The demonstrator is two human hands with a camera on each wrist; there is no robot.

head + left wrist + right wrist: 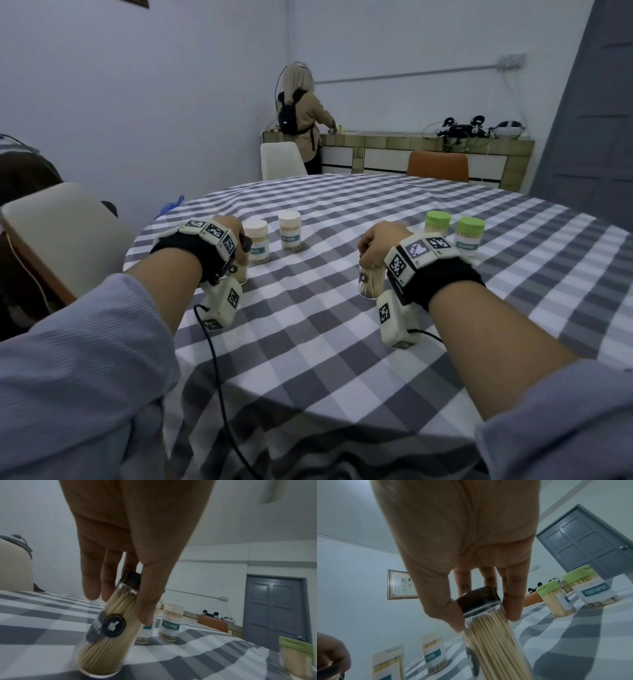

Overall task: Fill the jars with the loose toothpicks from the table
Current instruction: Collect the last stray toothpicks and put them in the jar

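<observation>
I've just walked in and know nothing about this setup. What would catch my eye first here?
Two hands, each gripping a clear black-capped jar packed with toothpicks by its top: the left hand holds the left black-capped jar, the right hand holds the right black-capped jar. Both stand on the grey-and-white checked tablecloth. Behind them stand two white-lidded toothpick jars at left and two green-lidded toothpick jars at right.

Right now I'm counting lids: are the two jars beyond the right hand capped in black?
No: the head view shows both jars beyond the right hand wearing green caps.
</observation>
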